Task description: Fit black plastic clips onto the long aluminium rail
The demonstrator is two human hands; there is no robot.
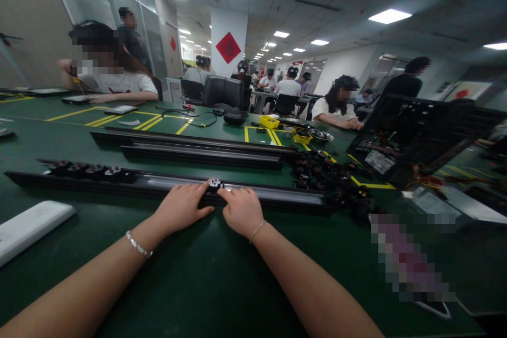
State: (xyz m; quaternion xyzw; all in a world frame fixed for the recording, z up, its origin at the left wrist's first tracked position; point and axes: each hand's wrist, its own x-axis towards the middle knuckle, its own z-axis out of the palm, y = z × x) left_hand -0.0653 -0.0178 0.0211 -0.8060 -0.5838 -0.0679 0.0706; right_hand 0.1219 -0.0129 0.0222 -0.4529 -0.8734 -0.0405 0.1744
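A long black rail (273,196) with a pale inner channel lies across the table before me. In its channel sits a small black-and-silver piece (215,184). My left hand (180,207) comes from the left with fingers stretched out and thumb apart, its index fingertip touching the piece. From the other side my right hand (242,211) has its fingers curled, index tip against the piece and thumb lower by the rail's front edge; its palm side is hidden. Several similar pieces (95,170) stand in a row at the rail's left end.
More black rails (206,154) lie behind. A heap of dark parts (332,179) is at the rail's right end. A white device (34,227) lies left; an open computer case (415,134) stands right. Yellow bins (269,122) are farther back. Other people sit beyond the green table (214,280).
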